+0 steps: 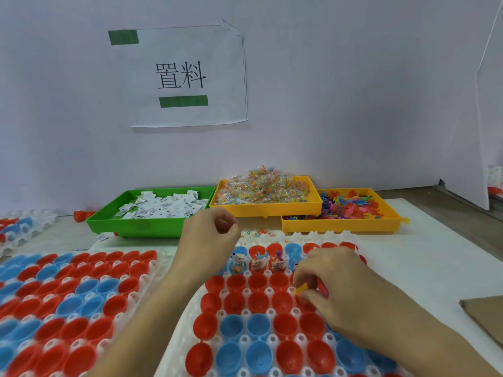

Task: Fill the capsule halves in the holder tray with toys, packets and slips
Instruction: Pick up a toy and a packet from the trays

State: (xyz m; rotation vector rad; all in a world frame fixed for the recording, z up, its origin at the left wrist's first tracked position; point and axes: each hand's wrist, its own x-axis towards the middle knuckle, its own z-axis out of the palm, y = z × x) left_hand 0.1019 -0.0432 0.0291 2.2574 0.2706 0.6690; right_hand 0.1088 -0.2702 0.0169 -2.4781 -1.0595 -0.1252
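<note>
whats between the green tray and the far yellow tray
The near yellow tray of clear packets sits between the green tray and the toy-filled yellow tray, head view.

Head view, close, angled down over holder tray [190, 303].

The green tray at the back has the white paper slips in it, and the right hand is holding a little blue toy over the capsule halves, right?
Nearly. The head view shows the green tray does hold the white paper slips, but the little toy pinched in the right hand fingers over the capsule halves is yellow, not blue.
</note>
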